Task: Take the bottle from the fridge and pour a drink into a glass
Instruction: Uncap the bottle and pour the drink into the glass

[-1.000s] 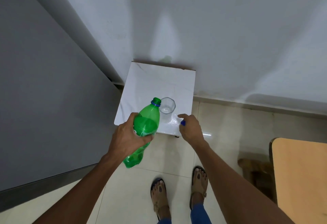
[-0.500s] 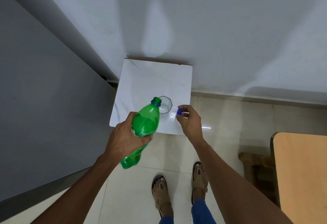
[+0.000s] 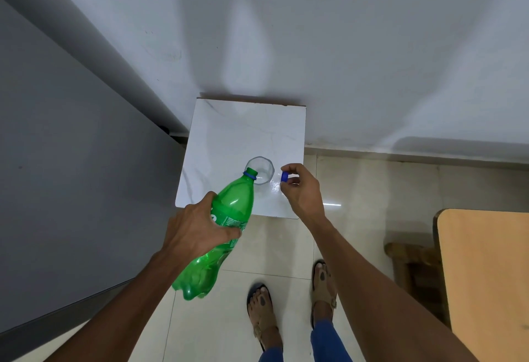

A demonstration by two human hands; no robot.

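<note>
My left hand (image 3: 197, 230) grips a green plastic bottle (image 3: 226, 218) round its labelled middle. The bottle is uncapped and tilted, its open mouth over the near rim of a clear glass (image 3: 262, 168). The glass stands upright on a small white marble-patterned table (image 3: 229, 132). My right hand (image 3: 303, 190) hovers just right of the glass and pinches the blue cap (image 3: 284, 176) between thumb and fingers. Whether liquid is flowing cannot be seen.
A grey fridge side (image 3: 71, 175) fills the left. A white wall (image 3: 343, 47) rises behind the small table. A wooden tabletop (image 3: 486, 276) with a dark stool (image 3: 412, 264) beside it is at the right. My sandalled feet (image 3: 292, 304) stand on pale floor tiles.
My left hand has tipped the bottle further, bringing its mouth over the glass rim. My right hand lifted off the table edge with the cap and moved beside the glass.
</note>
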